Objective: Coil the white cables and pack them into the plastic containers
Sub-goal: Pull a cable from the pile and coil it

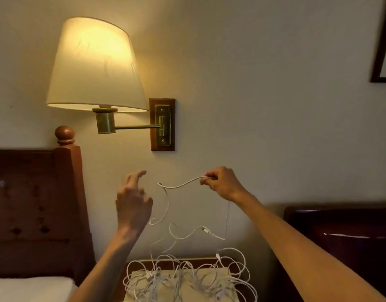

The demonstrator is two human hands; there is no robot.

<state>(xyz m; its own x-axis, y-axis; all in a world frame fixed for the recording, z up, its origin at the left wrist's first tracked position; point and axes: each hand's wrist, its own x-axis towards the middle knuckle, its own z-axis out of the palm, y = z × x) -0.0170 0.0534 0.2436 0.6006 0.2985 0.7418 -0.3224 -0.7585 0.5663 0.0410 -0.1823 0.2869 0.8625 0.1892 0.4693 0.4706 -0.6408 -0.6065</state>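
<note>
My right hand (220, 183) is raised in front of the wall and pinches one white cable (181, 184) near its end; the free tip points left and the rest hangs down. My left hand (133, 205) is up beside it, fingers spread and relaxed, holding nothing, a short way left of the cable's tip. Below, a tangle of several white cables (187, 277) lies on a pale cloth (206, 272) on the bedside table, with loops lifted toward my hands. No plastic container is in view.
A lit wall lamp (96, 66) on a brass swing arm hangs above left. A wooden headboard (35, 205) with a round post stands at left, white bedding (30, 288) below it. Dark wooden furniture (344, 238) sits at right, a framed picture (383, 40) at the top right.
</note>
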